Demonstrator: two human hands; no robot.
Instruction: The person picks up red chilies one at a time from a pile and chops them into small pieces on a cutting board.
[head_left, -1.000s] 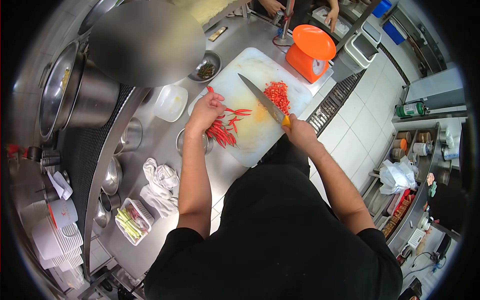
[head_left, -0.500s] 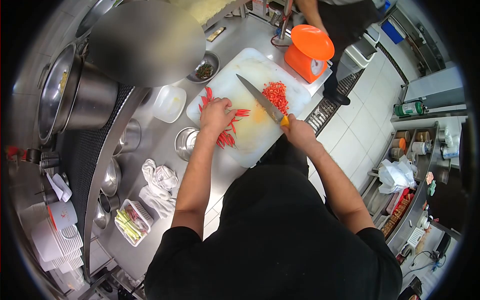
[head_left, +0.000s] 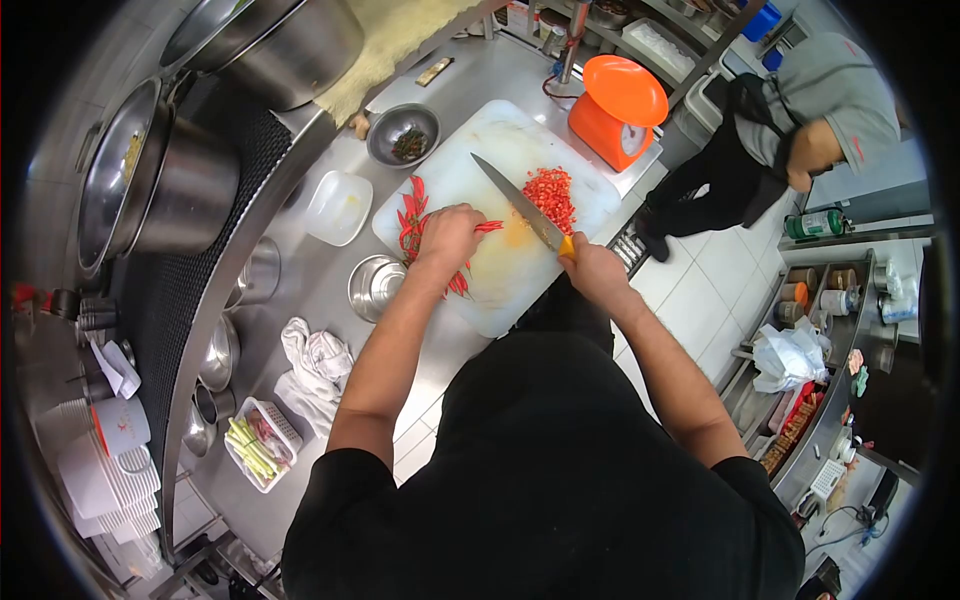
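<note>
My right hand [head_left: 596, 272] grips the yellow handle of a kitchen knife [head_left: 512, 193], its blade lying across the white cutting board [head_left: 505, 285] and pointing away to the upper left. Along the blade's right side sits a heap of chopped red chilies [head_left: 550, 197]. My left hand [head_left: 450, 238] is closed over a small bunch of whole red chilies, whose ends stick out on the right toward the blade, apart from it. More whole red chilies [head_left: 411, 207] lie on the board to the left of that hand and below it.
Beyond the board stands an orange kitchen scale [head_left: 618, 105]. A metal bowl [head_left: 404, 136], a white plastic tub [head_left: 339, 208] and a round metal container [head_left: 376, 288] are at the left, with a cloth [head_left: 315, 370] and a basket [head_left: 265, 445] nearer. Another person [head_left: 770, 140] stands at upper right.
My left hand has shifted slightly right and closed around chilies, with their ends pointing toward the knife. The knife has barely moved. The other person has moved right, away from the scale.
</note>
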